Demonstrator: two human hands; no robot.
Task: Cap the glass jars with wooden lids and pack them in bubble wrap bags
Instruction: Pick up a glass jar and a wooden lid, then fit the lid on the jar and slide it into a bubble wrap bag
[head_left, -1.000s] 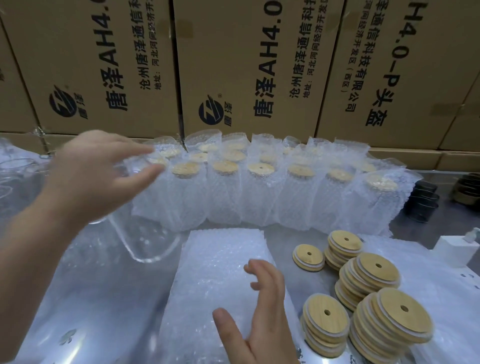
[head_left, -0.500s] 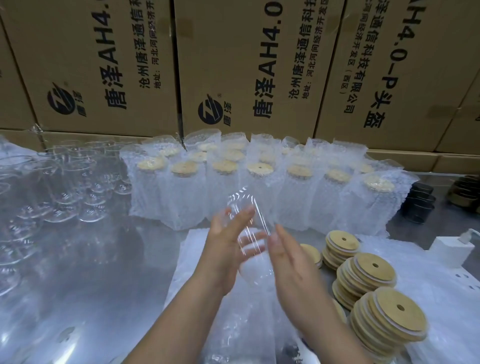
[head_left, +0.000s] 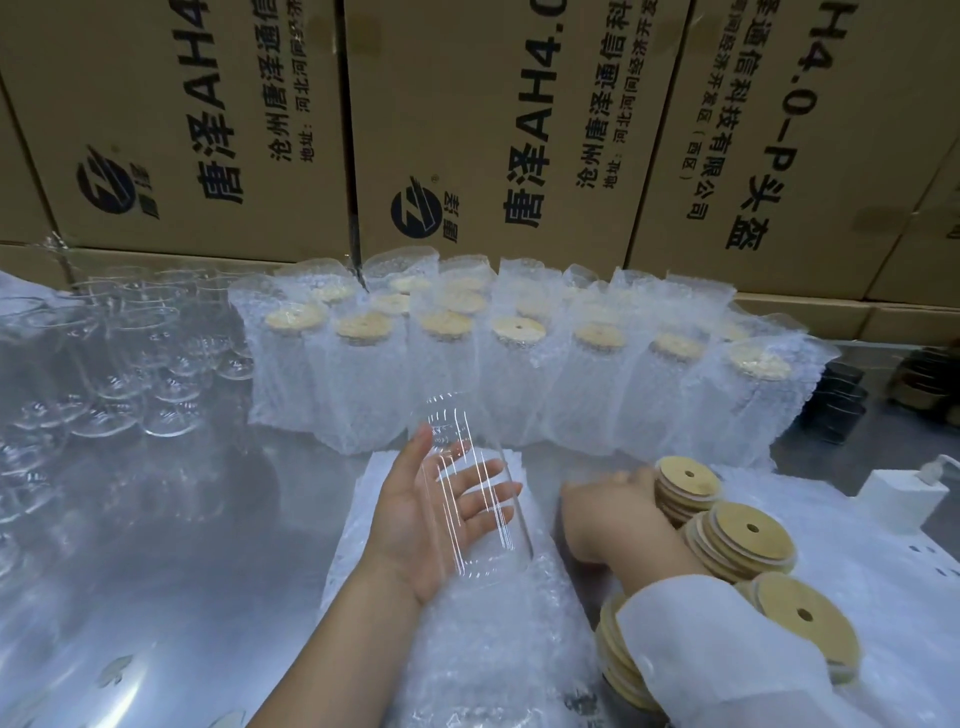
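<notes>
Over the flat pile of bubble wrap bags (head_left: 483, 639), you are cradling a clear, uncapped glass jar (head_left: 457, 431) in your left hand (head_left: 415, 525). The palm is facing up, the fingers are lying nearly straight beneath the jar, and the thumb is resting alongside. Just right of the pile, your right hand (head_left: 608, 514) is touching the farthest stack of wooden lids (head_left: 688, 480); whether its fingers are gripping one I cannot tell. Beyond the pile, capped jars in bubble wrap (head_left: 519, 384) are standing in rows. Bare glass jars (head_left: 130, 374) are standing beyond it to the left, with printed cartons (head_left: 493, 130) rising behind.

Left hand (head_left: 431, 525) carries a glass jar (head_left: 451, 423); right hand (head_left: 608, 506) touches wooden lids (head_left: 688, 486).
</notes>
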